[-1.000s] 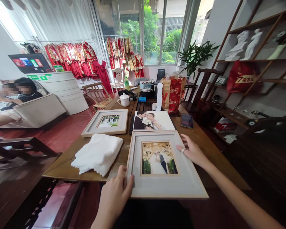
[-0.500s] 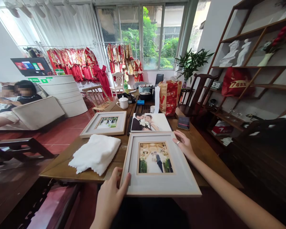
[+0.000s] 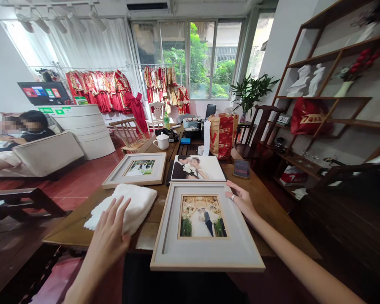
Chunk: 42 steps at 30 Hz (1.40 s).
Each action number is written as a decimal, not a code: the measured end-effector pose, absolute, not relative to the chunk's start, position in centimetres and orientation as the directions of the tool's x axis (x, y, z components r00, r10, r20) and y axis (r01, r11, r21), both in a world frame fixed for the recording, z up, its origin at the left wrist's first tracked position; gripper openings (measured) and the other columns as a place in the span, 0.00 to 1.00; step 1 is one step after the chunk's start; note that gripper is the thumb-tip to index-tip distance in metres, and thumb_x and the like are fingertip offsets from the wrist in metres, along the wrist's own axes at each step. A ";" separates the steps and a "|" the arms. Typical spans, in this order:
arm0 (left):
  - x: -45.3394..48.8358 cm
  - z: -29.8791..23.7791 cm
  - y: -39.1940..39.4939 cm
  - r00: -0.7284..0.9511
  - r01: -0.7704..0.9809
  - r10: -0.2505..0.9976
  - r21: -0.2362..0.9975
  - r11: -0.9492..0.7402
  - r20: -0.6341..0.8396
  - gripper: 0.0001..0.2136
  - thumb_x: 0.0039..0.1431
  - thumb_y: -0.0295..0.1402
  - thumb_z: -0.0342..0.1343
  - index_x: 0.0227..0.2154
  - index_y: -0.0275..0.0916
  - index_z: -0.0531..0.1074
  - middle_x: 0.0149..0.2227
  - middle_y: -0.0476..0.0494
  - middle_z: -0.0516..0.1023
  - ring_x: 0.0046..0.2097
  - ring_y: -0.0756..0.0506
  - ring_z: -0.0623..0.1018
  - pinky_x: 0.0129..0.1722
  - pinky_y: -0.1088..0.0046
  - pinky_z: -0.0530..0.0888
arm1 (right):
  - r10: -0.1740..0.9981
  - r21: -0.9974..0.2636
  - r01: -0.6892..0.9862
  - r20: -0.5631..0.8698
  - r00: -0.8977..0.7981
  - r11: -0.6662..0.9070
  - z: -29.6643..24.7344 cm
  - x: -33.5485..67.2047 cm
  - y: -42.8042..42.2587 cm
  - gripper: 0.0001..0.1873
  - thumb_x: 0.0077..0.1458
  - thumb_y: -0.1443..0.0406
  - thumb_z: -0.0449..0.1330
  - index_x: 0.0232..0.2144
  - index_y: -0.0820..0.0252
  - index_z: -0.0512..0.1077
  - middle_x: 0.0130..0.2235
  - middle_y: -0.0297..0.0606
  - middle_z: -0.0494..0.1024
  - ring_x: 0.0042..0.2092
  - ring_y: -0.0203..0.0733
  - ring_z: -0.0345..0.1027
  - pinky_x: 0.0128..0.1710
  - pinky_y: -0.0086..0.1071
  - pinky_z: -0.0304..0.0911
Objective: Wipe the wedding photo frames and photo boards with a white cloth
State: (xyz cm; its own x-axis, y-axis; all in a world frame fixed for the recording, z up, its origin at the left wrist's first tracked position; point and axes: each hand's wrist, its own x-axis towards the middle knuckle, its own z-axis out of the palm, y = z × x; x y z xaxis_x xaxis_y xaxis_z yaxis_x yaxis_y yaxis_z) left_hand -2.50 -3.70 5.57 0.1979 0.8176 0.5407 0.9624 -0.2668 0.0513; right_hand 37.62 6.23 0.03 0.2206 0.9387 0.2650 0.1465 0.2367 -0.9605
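Note:
In front of me a pale wooden picture frame (image 3: 169, 253) with a wedding photo lies at the near edge of the table, its lower edge jutting out past it. My right hand (image 3: 240, 202), a ring on one finger, grips the frame's upper right side. My left hand (image 3: 112, 226) hovers at a folded white cloth (image 3: 137, 202), fingers stretched out and apart; whether they touch it I cannot tell. Beyond the cloth lies a second picture frame (image 3: 160, 171). A photo print of a couple (image 3: 213, 169) lies just behind the near frame.
On the wooden table (image 3: 66, 226) stand a white lidded teapot (image 3: 162, 141), a blue box (image 3: 185, 141) and a red paper bag (image 3: 223, 135). A phone (image 3: 241, 169) lies at the right. Shelves (image 3: 329, 122) line the right wall; people (image 3: 34, 124) sit on a sofa at left.
My left hand has let go of the near frame's left side and moved left to the white cloth, its fingers opening. My right hand stays on the frame. The camera view has tilted up slightly.

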 end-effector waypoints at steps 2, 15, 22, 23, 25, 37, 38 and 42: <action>-3.7 4.9 -3.1 0.231 0.953 0.864 0.075 -0.294 0.447 0.32 0.45 0.28 0.46 0.58 0.35 0.54 0.56 0.34 0.65 0.58 0.34 0.65 0.54 0.56 0.65 | 0.941 -0.962 0.127 0.265 0.212 0.242 0.2 37.9 6.1 0.22 0.41 0.63 0.62 0.43 0.59 0.74 0.58 0.45 0.68 0.59 0.50 0.60 0.59 0.45 0.54; -1.9 5.7 -1.7 0.181 0.938 0.797 0.143 -0.316 0.576 0.11 0.50 0.30 0.45 0.37 0.39 0.66 0.41 0.38 0.73 0.45 0.38 0.73 0.42 0.63 0.70 | 0.914 -0.951 0.166 0.298 0.274 0.261 -0.2 39.8 6.3 0.21 0.40 0.70 0.58 0.40 0.59 0.76 0.54 0.41 0.73 0.57 0.49 0.64 0.58 0.43 0.56; 7.4 8.3 -4.2 0.364 0.824 0.788 0.223 -0.522 0.497 0.13 0.42 0.26 0.49 0.35 0.40 0.66 0.51 0.38 0.66 0.53 0.38 0.68 0.49 0.61 0.67 | 0.928 -0.956 0.170 0.278 0.246 0.241 -0.7 39.4 6.6 0.22 0.40 0.70 0.59 0.42 0.58 0.75 0.54 0.41 0.72 0.58 0.49 0.62 0.59 0.44 0.55; 8.4 8.2 -4.0 0.414 0.821 0.813 0.219 -0.528 0.409 0.17 0.38 0.23 0.48 0.36 0.40 0.66 0.55 0.38 0.63 0.57 0.37 0.64 0.53 0.60 0.64 | 0.932 -0.957 0.173 0.272 0.241 0.235 -0.8 39.2 6.6 0.22 0.40 0.69 0.59 0.42 0.58 0.75 0.54 0.41 0.72 0.58 0.49 0.62 0.59 0.44 0.55; 9.6 7.8 -3.1 0.475 0.834 0.848 0.186 -0.519 0.237 0.26 0.32 0.20 0.46 0.41 0.39 0.66 0.61 0.39 0.58 0.63 0.38 0.54 0.59 0.56 0.56 | 0.938 -0.958 0.178 0.263 0.226 0.225 -0.8 38.8 6.6 0.22 0.40 0.68 0.59 0.43 0.58 0.75 0.55 0.41 0.72 0.58 0.50 0.62 0.58 0.44 0.56; 10.5 7.9 -0.6 0.450 0.893 0.892 0.025 -0.449 -0.046 0.42 0.39 0.17 0.47 0.63 0.39 0.50 0.66 0.38 0.45 0.66 0.34 0.41 0.61 0.48 0.44 | 0.965 -0.981 0.098 0.183 0.187 0.167 -1.3 36.5 6.0 0.31 0.37 0.68 0.58 0.50 0.60 0.70 0.60 0.42 0.65 0.61 0.50 0.56 0.61 0.44 0.51; 10.8 7.9 -1.7 0.455 0.891 0.889 0.030 -0.454 -0.056 0.43 0.38 0.17 0.48 0.63 0.40 0.50 0.66 0.38 0.45 0.66 0.34 0.41 0.61 0.47 0.44 | 0.963 -0.978 0.104 0.195 0.188 0.178 -1.3 36.5 6.1 0.31 0.37 0.69 0.58 0.49 0.60 0.70 0.59 0.42 0.65 0.61 0.50 0.56 0.61 0.44 0.50; 12.2 6.6 -7.2 0.514 0.858 0.856 0.063 -0.510 -0.062 0.49 0.30 0.20 0.49 0.64 0.42 0.47 0.67 0.40 0.42 0.65 0.32 0.38 0.61 0.44 0.40 | 0.955 -0.972 0.112 0.224 0.194 0.205 -1.4 36.7 6.0 0.31 0.36 0.69 0.58 0.49 0.62 0.70 0.60 0.44 0.65 0.61 0.50 0.56 0.62 0.43 0.49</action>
State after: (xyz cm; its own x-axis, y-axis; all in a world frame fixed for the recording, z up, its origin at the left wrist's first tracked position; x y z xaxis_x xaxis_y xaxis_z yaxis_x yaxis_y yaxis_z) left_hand 12.19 -7.18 6.59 0.5137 0.8558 -0.0618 0.8577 -0.5103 0.0628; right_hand 36.74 6.04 -1.38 0.1940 0.9551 0.2241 0.1124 0.2053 -0.9722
